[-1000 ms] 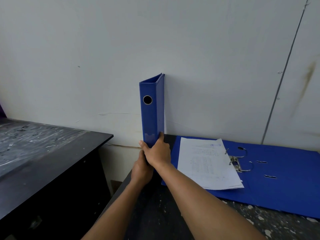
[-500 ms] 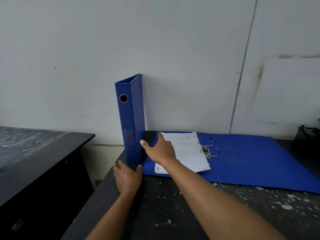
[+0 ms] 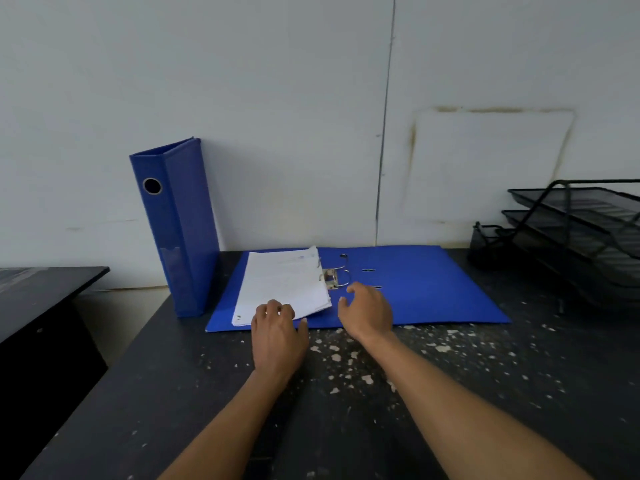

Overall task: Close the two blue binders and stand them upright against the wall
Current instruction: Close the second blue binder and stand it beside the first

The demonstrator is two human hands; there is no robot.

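One closed binder (image 3: 176,230) now stands upright on the bench (image 3: 450,393) against the far wall (image 3: 277,98), released a moment ago, so half the job looks done. Both hands have moved to the open binder (image 3: 415,289) lying flat to its right: left hand (image 3: 277,330) curled, touching its papers (image 3: 284,284), right hand (image 3: 369,311) open, gripping nothing. No writing is legible.

Matt blue binders (image 3: 415,285), paper sheets (image 3: 284,285), metal rings (image 3: 337,277)
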